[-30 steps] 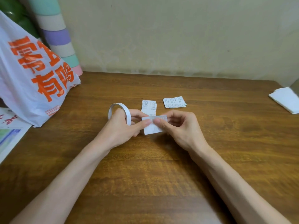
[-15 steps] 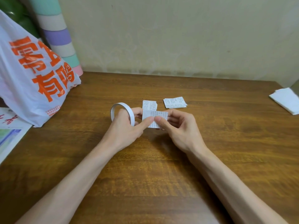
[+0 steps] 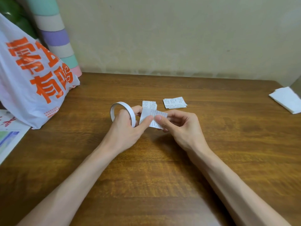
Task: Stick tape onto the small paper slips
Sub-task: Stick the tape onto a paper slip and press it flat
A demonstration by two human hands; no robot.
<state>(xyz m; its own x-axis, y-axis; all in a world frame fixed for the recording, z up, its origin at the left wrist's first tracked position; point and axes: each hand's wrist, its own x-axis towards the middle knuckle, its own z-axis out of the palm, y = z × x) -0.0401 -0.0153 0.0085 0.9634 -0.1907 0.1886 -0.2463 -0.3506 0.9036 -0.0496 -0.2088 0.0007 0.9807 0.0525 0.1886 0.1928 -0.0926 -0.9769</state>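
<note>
My left hand point(image 3: 125, 129) holds a thin white tape roll point(image 3: 122, 112) upright above the table, its fingers through the ring and its thumb pressing on a printed paper slip point(image 3: 154, 119). A white strip of tape runs from the roll onto the slip's left edge. My right hand point(image 3: 178, 126) pinches the same slip at its right side between thumb and fingers. Behind the hands, a small stack of slips point(image 3: 149, 103) and a second stack of slips point(image 3: 174, 102) lie flat on the wooden table point(image 3: 162, 168).
A white plastic bag with orange characters point(image 3: 32, 79) stands at the left, with a striped pastel roll point(image 3: 55, 33) behind it. Printed paper point(image 3: 8, 136) lies at the left edge. Folded white tissue point(image 3: 286, 99) sits at the far right. A wall backs the table.
Both hands have lifted the slip and the roll slightly away from me. The slip has turned from hanging down to lying more level between my thumbs.
</note>
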